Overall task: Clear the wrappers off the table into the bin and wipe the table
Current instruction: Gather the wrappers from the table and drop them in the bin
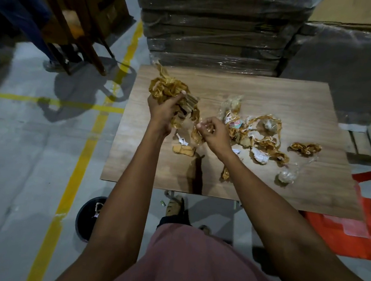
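Now, low at the left a dark bin point(86, 217) sits on the floor, the left hand point(163, 110) clamps a golden wrapper bundle point(168, 88) above the tabletop point(275, 94), the right hand point(212, 131) pinches a strip, and loose wrappers point(261, 138) lie scattered rightward.

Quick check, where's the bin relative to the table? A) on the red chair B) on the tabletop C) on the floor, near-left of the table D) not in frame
C: the dark round bin stands on the floor below the table's near-left corner, partly hidden by the left forearm.
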Demonstrator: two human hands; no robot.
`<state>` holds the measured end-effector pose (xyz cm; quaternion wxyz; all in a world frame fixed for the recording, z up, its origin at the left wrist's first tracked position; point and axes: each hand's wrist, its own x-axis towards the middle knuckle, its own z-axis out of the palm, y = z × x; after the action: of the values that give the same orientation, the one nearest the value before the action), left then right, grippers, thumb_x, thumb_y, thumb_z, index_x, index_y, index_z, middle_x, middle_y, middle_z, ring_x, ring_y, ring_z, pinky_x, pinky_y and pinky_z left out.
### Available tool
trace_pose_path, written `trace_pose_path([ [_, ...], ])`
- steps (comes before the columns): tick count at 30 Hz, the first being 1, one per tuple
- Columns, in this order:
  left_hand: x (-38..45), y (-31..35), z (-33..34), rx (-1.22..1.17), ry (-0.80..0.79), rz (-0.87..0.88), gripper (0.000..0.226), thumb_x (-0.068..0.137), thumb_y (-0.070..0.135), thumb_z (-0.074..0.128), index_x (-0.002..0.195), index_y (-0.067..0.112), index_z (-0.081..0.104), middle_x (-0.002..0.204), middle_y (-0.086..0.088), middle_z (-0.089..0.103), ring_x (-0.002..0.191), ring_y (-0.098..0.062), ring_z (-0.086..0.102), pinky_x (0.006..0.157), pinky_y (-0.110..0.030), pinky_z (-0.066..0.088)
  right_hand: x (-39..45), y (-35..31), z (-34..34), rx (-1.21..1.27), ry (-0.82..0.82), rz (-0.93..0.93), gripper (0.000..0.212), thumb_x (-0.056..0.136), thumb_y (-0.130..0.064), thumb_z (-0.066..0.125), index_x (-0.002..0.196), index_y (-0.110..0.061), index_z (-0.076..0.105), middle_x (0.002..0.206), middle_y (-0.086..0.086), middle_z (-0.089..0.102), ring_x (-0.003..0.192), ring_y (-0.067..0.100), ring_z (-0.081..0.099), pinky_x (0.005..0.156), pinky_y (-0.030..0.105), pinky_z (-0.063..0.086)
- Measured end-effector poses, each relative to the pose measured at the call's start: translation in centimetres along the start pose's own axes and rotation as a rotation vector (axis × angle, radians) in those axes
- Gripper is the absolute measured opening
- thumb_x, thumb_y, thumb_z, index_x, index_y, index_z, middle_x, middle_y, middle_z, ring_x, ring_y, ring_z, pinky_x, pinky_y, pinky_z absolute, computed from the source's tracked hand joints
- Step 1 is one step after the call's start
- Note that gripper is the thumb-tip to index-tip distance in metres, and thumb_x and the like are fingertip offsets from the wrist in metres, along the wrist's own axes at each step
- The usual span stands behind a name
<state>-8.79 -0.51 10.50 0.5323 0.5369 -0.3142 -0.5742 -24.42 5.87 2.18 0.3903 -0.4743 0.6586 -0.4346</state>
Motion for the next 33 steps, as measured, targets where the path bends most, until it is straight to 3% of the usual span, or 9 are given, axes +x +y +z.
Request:
trace_pose_path([
  [3, 0.6, -0.4, -0.8, 0.007, 0.038, 0.002, 0.037, 0.072, 0.007, 0.09, 0.104, 0.005, 0.07, 0.099, -0.01, 0.076, 0.095, -0.025, 0.075, 0.079, -0.047, 0.063, 0.3, 0.1, -0.4, -0.069, 0.061, -0.04, 0.015, 0.091, -0.019, 0.078, 0.094, -0.008, 0.067, 0.088, -0.012, 0.063, 0.078, -0.012, 0.057, 0.067, 0.01, 0.04],
  [8, 1.9, 0.3, -2.7, -0.098, 0.161, 0.049, 0.031, 0.072, 0.007, 0.09, 0.093, 0.016, 0.069, 0.092, -0.004, 0.076, 0.094, -0.028, 0.074, 0.081, -0.061, 0.06, 1.3, -0.2, -0.9, -0.128, 0.203, -0.009, 0.014, 0.09, -0.018, 0.075, 0.089, -0.015, 0.062, 0.093, 0.004, 0.067, 0.088, 0.019, 0.062, 0.071, 0.028, 0.046],
  [12, 3.4, 1.4, -5.3, -0.094, 0.17, 0.079, 0.027, 0.075, 0.004, 0.088, 0.078, 0.023, 0.068, 0.083, 0.004, 0.076, 0.09, -0.026, 0.074, 0.08, -0.057, 0.061, 1.7, -1.5, -0.4, -0.011, 0.304, 0.072, 0.017, 0.089, -0.024, 0.074, 0.093, -0.021, 0.057, 0.099, 0.002, 0.066, 0.096, 0.025, 0.064, 0.078, 0.039, 0.05],
  [16, 3.9, 1.3, -7.7, -0.057, 0.161, -0.006, 0.03, 0.075, 0.006, 0.088, 0.088, 0.021, 0.066, 0.092, -0.005, 0.076, 0.094, -0.032, 0.075, 0.075, -0.048, 0.06, 1.7, -5.5, 1.6, 0.125, 0.322, 0.022, 0.029, 0.088, -0.026, 0.078, 0.105, -0.029, 0.055, 0.103, -0.006, 0.061, 0.098, 0.021, 0.063, 0.083, 0.042, 0.056],
  [19, 3.6, 0.9, -8.7, -0.032, 0.096, -0.08, 0.026, 0.078, 0.003, 0.085, 0.085, 0.017, 0.064, 0.077, 0.0, 0.073, 0.07, -0.019, 0.074, 0.059, -0.038, 0.057, 1.6, -8.3, 3.4, 0.231, 0.277, -0.022, 0.04, 0.085, -0.033, 0.079, 0.113, -0.044, 0.052, 0.113, 0.009, 0.065, 0.103, 0.031, 0.067, 0.085, 0.047, 0.06],
  [22, 3.4, 0.4, -9.4, -0.015, 0.004, -0.14, 0.027, 0.079, 0.003, 0.084, 0.085, 0.017, 0.062, 0.08, -0.002, 0.071, 0.068, -0.017, 0.071, 0.06, -0.038, 0.055, 1.3, -10.4, 4.8, 0.356, 0.213, -0.001, 0.047, 0.091, -0.027, 0.077, 0.131, -0.032, 0.051, 0.111, 0.017, 0.064, 0.101, 0.026, 0.069, 0.086, 0.038, 0.059],
  [27, 3.7, 0.9, -9.6, 0.009, -0.131, -0.219, 0.035, 0.08, 0.008, 0.084, 0.099, 0.021, 0.057, 0.093, -0.002, 0.072, 0.087, -0.02, 0.072, 0.072, -0.04, 0.06, 1.4, -13.7, 5.5, 0.553, 0.14, 0.066, 0.041, 0.096, -0.017, 0.071, 0.134, -0.005, 0.059, 0.108, 0.007, 0.074, 0.098, 0.021, 0.073, 0.081, 0.036, 0.06],
  [29, 4.1, 0.8, -10.2, 0.051, -0.192, -0.236, 0.039, 0.082, 0.009, 0.082, 0.109, 0.021, 0.057, 0.097, -0.001, 0.072, 0.088, -0.018, 0.072, 0.074, -0.041, 0.061, 1.4, -14.6, 5.7, 0.602, 0.13, 0.07, 0.043, 0.097, -0.015, 0.07, 0.135, 0.0, 0.059, 0.105, 0.007, 0.074, 0.095, 0.019, 0.072, 0.082, 0.036, 0.06],
  [33, 4.2, 0.2, -11.4, 0.08, -0.334, -0.28, 0.067, 0.081, 0.013, 0.082, 0.141, 0.011, 0.052, 0.116, -0.012, 0.072, 0.107, -0.035, 0.071, 0.067, -0.043, 0.061, 1.1, -16.2, 5.4, 0.681, 0.091, 0.082, 0.036, 0.098, -0.016, 0.068, 0.13, -0.001, 0.062, 0.103, 0.007, 0.075, 0.09, 0.016, 0.072, 0.079, 0.032, 0.06],
])
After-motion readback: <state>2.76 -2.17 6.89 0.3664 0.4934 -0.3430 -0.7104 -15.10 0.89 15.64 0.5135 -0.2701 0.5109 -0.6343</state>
